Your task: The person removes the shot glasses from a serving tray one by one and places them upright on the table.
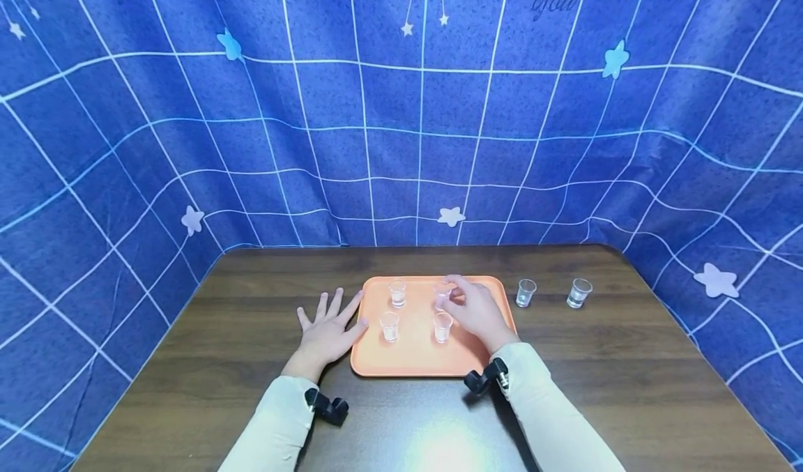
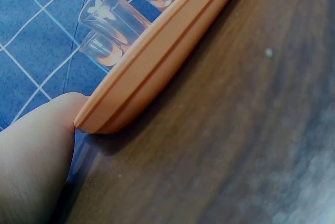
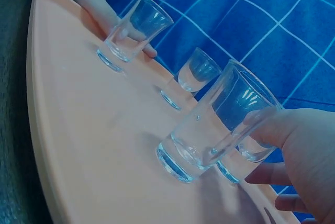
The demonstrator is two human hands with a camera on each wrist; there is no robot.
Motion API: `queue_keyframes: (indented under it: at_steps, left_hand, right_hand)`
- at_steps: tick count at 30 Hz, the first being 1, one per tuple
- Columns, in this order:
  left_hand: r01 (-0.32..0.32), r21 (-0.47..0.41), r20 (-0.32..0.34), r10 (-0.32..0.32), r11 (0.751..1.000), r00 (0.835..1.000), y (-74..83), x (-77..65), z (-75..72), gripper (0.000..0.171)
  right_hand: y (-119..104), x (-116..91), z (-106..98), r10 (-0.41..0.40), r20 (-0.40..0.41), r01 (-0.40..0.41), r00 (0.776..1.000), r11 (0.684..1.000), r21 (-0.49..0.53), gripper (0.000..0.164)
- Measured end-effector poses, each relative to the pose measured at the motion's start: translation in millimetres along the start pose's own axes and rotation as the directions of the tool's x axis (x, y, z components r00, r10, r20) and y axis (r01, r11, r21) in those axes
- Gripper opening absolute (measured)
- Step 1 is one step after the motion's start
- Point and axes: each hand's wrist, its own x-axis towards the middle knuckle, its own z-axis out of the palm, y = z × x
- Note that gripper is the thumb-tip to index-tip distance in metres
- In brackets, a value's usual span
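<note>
Pale left (image 1: 270,423) and right sleeves (image 1: 552,409) reached in from the near side of the worktop (image 1: 251,318). Left of the orange tray (image 1: 414,360), the left hand (image 1: 328,336) lay palm down with its fingers spread apart, thumb against the tray's rim. Over the tray's right half, the right hand (image 1: 479,311) arched inward, its thumb and index finger pinching the far-right shot glass (image 1: 440,296). That glass was upright, long axis about vertical, wider mouth up. Just nearer stood the near-right shot glass (image 1: 442,327); a bare strip of tray separated this pair from the far-left (image 1: 398,293) and near-left shot glasses (image 1: 389,326). Beyond the right rim, two shot glasses (image 1: 525,293) (image 1: 579,293) stood upright on the worktop, apart from each other.
</note>
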Motion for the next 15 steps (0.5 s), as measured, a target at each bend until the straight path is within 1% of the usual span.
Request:
queue_keyframes:
  at_steps: [8,15]
  left_hand:
    - [0.002,-0.001,0.002,-0.002,1.0,1.0,0.0,-0.5,0.3,0.069]
    - [0.002,-0.002,-0.001,-0.002,1.0,1.0,-0.2,-0.4,-0.5,0.069]
  right_hand:
    - [5.7,-6.4,-7.8,0.051,-0.021,-0.051,0.998,0.999,-0.007,0.046]
    - [16.7,-16.7,-20.3,0.025,-0.078,-0.029,0.997,0.998,-0.05,0.05]
